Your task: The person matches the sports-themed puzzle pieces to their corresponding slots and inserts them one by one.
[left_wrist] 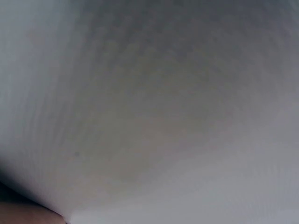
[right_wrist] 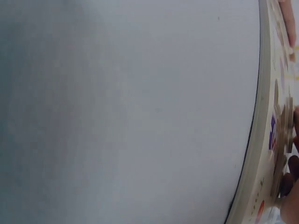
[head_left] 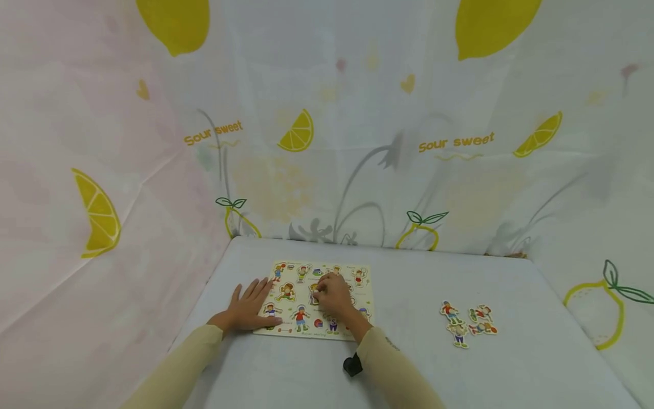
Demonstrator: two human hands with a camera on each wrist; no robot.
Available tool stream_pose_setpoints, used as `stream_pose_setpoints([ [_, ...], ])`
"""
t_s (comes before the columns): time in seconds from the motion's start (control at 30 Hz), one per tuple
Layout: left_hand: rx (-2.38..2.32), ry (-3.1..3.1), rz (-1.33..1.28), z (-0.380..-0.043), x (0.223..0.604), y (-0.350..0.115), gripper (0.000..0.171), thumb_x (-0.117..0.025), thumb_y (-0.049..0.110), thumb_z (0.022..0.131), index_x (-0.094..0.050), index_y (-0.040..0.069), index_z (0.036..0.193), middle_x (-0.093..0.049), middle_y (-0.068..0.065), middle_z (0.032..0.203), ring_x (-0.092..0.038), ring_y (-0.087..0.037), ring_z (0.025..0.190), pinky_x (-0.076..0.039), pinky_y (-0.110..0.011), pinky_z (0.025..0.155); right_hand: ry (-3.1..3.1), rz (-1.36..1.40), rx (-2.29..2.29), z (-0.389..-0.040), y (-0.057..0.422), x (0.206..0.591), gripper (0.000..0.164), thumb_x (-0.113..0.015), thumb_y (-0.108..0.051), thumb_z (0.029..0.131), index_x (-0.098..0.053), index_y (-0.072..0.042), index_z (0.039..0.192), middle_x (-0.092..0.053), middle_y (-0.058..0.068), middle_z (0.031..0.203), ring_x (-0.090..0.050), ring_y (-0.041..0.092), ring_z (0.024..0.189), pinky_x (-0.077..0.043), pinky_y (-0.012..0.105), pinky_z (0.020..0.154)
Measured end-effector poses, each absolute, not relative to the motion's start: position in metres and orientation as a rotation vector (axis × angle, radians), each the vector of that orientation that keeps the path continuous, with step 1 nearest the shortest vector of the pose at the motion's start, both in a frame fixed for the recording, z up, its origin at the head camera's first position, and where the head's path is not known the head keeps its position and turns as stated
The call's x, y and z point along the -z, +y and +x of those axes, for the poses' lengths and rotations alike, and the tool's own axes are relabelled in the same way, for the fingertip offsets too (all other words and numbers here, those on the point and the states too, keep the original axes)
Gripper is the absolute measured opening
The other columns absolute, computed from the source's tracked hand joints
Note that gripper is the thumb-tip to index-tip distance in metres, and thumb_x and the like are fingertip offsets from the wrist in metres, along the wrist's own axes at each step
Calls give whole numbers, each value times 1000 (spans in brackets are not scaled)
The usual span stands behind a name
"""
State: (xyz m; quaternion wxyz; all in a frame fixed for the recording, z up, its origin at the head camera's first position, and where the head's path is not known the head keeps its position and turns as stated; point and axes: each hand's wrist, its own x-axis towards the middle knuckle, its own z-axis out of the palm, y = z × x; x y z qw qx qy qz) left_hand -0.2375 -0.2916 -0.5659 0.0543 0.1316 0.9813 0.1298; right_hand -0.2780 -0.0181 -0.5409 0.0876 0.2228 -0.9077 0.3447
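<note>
A cream puzzle board (head_left: 309, 335) printed with cartoon sports children lies on the white table. My left hand (head_left: 248, 308) rests across its left edge, fingers spread and straight. Over the middle of the board, my right hand (head_left: 334, 296) pinches a puzzle piece (head_left: 313, 294) between thumb and fingers. In the right wrist view this piece (right_wrist: 290, 125) shows edge-on beside the fingertips, just above the board. The right hand hides part of the picture on the piece. Only a sliver of the left hand (left_wrist: 30, 213) appears in the left wrist view.
To the right of the board, several loose figure pieces (head_left: 458, 335) lie grouped on the table (head_left: 409, 375). A small black object (head_left: 352, 365) is by the right sleeve. Lemon-printed cloth (head_left: 327, 187) hangs behind the table and at both sides.
</note>
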Motion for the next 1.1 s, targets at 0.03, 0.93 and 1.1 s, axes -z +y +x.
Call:
stream_pose_setpoints([
  [0.03, -395, 2981, 399, -238, 566, -291, 118, -52, 86, 76, -16, 11, 159, -13, -12, 167, -10, -38, 153, 1, -68, 115, -2692, 655, -1038, -278, -19, 541, 10, -78, -15, 83, -75, -8, 79, -68, 4, 101, -62, 26, 99, -48, 48, 94],
  [0.93, -409, 2967, 395, -238, 564, -289, 118, -53, 85, 76, -17, 10, 159, -13, -12, 167, -10, -38, 153, 3, -68, 115, -2778, 512, -1010, -272, -25, 539, 13, -82, -24, 81, -79, -11, 82, -72, -1, 100, -64, 23, 96, -51, 41, 83],
  [1.1, -390, 2971, 390, -238, 567, -290, 118, -53, 84, 76, -17, 9, 159, -14, -13, 166, -10, -39, 153, 3, -68, 115, -2801, 544, -1026, -271, -24, 535, 13, -81, -24, 81, -80, -11, 85, -73, 2, 103, -65, 25, 99, -52, 45, 84],
])
